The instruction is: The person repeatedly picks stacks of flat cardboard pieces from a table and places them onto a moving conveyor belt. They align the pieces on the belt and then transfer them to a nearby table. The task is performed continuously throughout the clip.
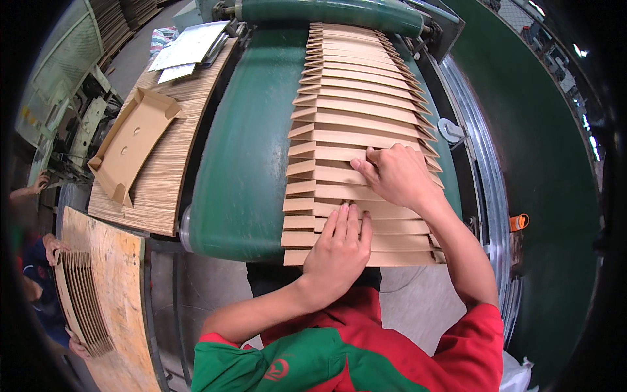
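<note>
A long row of overlapping folded brown cardboard trays (356, 121) lies on the green conveyor belt (245, 150), running from a roller at the far end to the near edge. Flat on the nearest trays rests my left hand (339, 245), its fingers stretched out and holding nothing. A little farther off and to the right, my right hand (398, 173) bends its fingers over the trays, thumb extended to the left. Its fingertips are partly hidden, and it appears closed on a tray's edge.
A single cardboard tray (137, 140) and white papers (189, 49) lie on a stack of boards (173, 176) at left. Below, another person's hands (55, 248) hold nested cardboard trays (85, 304) on a wooden table (121, 242). A green roller (333, 14) spans the belt's far end.
</note>
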Tool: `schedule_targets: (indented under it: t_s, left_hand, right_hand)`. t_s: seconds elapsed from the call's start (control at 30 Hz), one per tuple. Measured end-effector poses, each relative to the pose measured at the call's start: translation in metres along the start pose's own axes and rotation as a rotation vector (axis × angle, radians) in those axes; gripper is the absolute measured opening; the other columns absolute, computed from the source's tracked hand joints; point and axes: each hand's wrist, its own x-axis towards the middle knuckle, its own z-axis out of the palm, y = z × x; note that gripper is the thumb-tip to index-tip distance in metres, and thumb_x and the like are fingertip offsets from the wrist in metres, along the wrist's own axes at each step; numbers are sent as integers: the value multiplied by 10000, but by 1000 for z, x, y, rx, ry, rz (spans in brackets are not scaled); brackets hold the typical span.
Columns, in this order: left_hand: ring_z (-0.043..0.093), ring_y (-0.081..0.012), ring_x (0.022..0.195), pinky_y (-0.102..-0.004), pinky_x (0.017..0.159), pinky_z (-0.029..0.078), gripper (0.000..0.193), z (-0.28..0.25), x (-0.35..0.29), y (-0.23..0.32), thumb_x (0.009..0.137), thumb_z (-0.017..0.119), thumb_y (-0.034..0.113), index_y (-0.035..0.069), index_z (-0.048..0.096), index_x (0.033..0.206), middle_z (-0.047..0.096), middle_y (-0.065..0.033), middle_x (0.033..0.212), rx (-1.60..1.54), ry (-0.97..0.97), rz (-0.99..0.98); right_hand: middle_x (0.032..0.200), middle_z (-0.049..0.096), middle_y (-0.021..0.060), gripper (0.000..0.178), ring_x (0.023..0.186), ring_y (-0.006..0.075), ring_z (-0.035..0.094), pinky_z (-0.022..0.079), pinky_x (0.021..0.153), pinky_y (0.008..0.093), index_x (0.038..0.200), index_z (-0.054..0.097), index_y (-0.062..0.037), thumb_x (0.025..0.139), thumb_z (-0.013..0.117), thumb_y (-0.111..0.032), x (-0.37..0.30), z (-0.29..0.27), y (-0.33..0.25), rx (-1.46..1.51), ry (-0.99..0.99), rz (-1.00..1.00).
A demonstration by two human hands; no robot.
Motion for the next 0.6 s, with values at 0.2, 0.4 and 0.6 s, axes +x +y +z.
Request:
schedule_targets:
  t_s: [0.2,0.4,0.6]
  left_hand:
    - [603,-372,1356,-455,1214,395,526,-11,-21,16,925,611,178,-43,620,1402,646,-275,1395,21,10,-8]
    - [596,-381,1364,-461,1217,392,530,-15,-31,23,933,599,173,-47,608,1415,638,-286,1406,36,28,4]
    - [634,-385,1322,-472,1195,426,488,-15,-30,22,954,581,186,-43,642,1381,669,-281,1368,54,66,17]
  right_hand:
    - [613,644,250,654,659,472,670,555,655,528,727,756,11,998,645,-574,-18,-15,-10,99,-74,50]
    - [879,718,261,621,887,428,695,550,777,509,751,788,-6,959,695,-584,-28,-18,-13,71,-104,46]
    - [1468,565,279,584,1350,467,483,403,1094,587,799,853,-57,869,772,-632,-24,-11,5,-70,225,-254]
